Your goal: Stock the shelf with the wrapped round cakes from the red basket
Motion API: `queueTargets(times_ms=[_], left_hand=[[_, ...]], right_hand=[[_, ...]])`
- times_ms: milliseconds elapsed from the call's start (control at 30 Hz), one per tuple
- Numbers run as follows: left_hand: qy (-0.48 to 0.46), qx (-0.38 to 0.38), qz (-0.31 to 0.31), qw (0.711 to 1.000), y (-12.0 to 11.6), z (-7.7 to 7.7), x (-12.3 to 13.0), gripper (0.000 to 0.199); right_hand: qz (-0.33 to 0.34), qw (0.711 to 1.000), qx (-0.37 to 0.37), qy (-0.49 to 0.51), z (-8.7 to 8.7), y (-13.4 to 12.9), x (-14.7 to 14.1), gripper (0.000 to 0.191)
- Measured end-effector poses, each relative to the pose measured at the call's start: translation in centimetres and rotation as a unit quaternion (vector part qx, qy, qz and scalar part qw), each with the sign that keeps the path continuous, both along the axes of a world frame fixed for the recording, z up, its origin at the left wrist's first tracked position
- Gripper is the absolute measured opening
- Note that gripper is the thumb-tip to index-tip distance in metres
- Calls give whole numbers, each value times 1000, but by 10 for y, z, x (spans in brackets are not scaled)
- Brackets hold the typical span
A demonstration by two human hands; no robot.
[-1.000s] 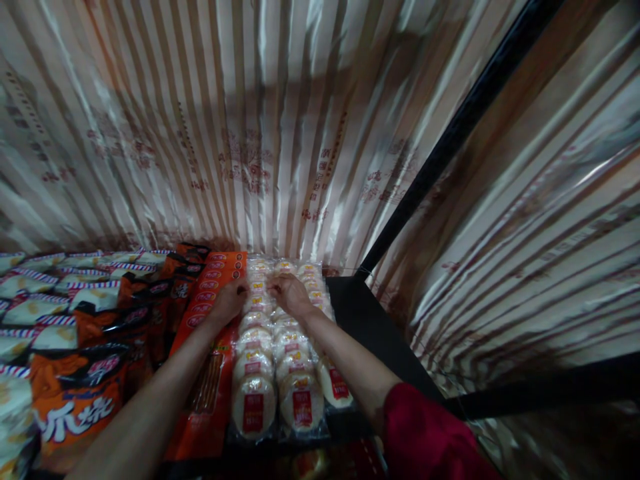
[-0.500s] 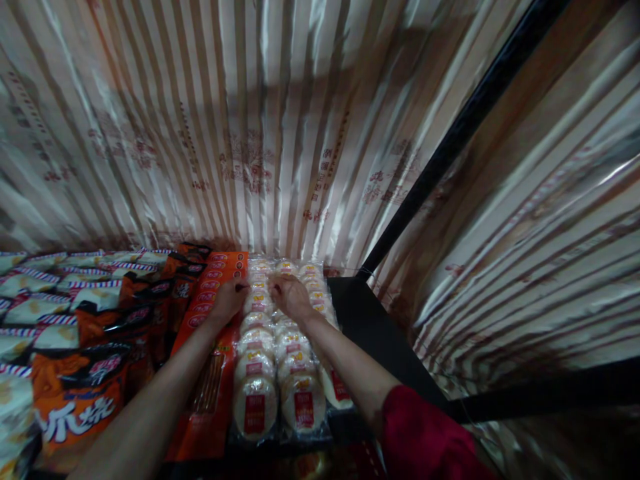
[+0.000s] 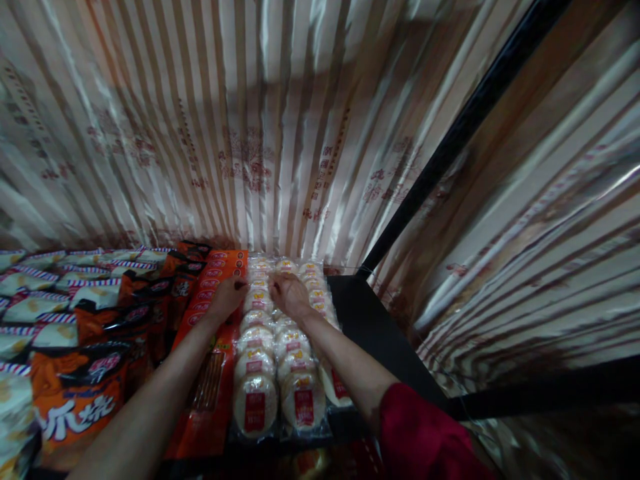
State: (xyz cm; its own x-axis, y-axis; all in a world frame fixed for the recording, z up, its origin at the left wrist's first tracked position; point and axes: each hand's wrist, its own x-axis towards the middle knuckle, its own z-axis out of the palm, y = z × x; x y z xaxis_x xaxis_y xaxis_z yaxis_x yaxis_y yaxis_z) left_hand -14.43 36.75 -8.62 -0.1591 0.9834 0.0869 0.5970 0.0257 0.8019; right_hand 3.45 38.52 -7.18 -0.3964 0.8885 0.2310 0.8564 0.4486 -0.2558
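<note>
Clear-wrapped packets of round, pale flatbreads or cakes with red and yellow labels stand in columns. My left hand (image 3: 229, 297) is at the left edge of a packet (image 3: 259, 299) in the left column, fingers curled in a pinch. From the other side, my right hand (image 3: 290, 295) pinches at the same packet's right edge, over the middle column. Both hands seem to grip its wrapper, though dim light blurs the fingertips. Nearer to me, a front packet (image 3: 255, 405) shows its round face and red label. Under my left forearm lie flat orange packs (image 3: 213, 380).
Orange and black snack bags (image 3: 80, 407) fill the shelf on the left, beside rows of white bags (image 3: 37, 307) with striped edges. A dark shelf surface (image 3: 370, 333) shows at right, by a slanted black post (image 3: 425, 173). Shiny striped sheeting (image 3: 250, 133) hangs behind.
Both hands stay at the same packet with almost no movement. The left fingers have shifted very slightly; the packets keep their places.
</note>
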Motion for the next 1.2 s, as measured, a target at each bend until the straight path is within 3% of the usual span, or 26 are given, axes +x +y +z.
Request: queueTargets(times_ms=[300, 800, 1033, 1200], left_hand=[[67, -33, 10, 997, -2, 5, 3, 13], [-21, -17, 17, 999, 0, -7, 3, 12], [-26, -10, 30, 999, -7, -1, -1, 4], [-12, -16, 0, 1000, -10, -5, -4, 5]], right_hand=[[-8, 1000, 3, 11, -4, 2, -1, 19], [-14, 1000, -14, 16, 1, 0, -2, 19], [-16, 1000, -13, 9, -1, 2, -2, 21], [-18, 1000, -5, 10, -4, 4, -2, 19]])
